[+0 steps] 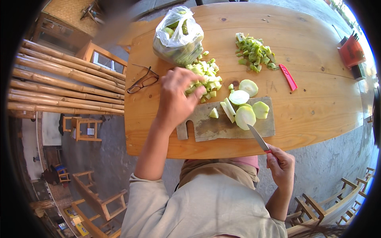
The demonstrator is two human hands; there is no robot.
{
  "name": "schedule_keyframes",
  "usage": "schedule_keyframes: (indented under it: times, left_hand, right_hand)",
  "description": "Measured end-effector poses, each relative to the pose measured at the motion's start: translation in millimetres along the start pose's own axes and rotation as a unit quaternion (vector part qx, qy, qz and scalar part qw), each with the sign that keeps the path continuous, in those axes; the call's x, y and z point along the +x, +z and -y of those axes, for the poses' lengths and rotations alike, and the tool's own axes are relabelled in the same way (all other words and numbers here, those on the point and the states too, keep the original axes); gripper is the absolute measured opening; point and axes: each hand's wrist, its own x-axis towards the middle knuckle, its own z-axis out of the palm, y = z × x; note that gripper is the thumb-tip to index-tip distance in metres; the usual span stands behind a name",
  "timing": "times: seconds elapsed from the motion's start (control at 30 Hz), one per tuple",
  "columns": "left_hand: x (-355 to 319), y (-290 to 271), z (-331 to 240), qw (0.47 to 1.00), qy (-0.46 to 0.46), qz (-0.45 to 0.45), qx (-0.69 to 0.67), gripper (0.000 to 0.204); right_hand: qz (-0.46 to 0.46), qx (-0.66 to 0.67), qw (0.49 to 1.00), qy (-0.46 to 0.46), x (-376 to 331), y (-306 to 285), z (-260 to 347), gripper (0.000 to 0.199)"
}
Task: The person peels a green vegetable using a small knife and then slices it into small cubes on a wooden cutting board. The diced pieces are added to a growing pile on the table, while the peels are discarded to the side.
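The person's left hand (174, 93) lies fingers-down over the near edge of a heap of diced green vegetable (204, 77); its fingers curl around some of the pieces, though how many it actually grips is hidden under the palm. The right hand (281, 163) is closed on the red handle of a small knife (258, 139), held near the table's front edge with the blade slanting up toward the pale round slices (246, 113) on the grey cutting board (222, 127).

The slices stand stacked and leaning at the board's right half, so a nudge from the blade tip, which sits just at the nearest slice, could likely tip them off the board onto the wooden table (317, 103). The dice under the left hand are loose and could scatter toward the eyeglasses (143, 81) just beside that wrist if swept carelessly. The knife is held away from the left hand, so a cut looks unlikely at this moment.

Farther out, a clear plastic bag (178, 35) holds whole green vegetables, their number unclear through the film. A second pile of greener trimmings (254, 53) lies near a red knife sheath or peeler (288, 77); which one cannot be told. A red container (351, 51) at the table's far right is bent by the lens and its contents unreadable
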Motion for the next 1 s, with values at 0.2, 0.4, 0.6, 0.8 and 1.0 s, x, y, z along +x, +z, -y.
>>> schedule_keyframes:
  times: [0.2, 0.4, 0.6, 0.8, 1.0]
  left_hand:
    - [-38, 3, -25, 0.991, 0.029, 0.128, 0.005, 0.034]
    - [-45, 13, -25, 0.993, -0.006, 0.112, -0.032, 0.026]
    - [-57, 5, -27, 0.945, -0.174, 0.131, -0.245, 0.015]
    - [-75, 6, -31, 0.991, -0.105, 0.064, -0.045, 0.017]
    - [-89, 4, -32, 0.990, -0.141, 0.018, -0.023, 0.030]
  right_hand:
    - [0.006, -0.001, 1.000, 0.002, 5, -1, 0, 0.029]
    - [0.039, -0.022, 0.999, 0.000, 7, 7, 7, 0.028]
    - [0.050, -0.022, 0.998, -0.013, 6, 13, 7, 0.028]
    - [0.091, -0.046, 0.995, -0.015, 10, 28, 9, 0.029]
    - [0.087, -0.239, 0.959, -0.129, 24, 39, 28, 0.037]
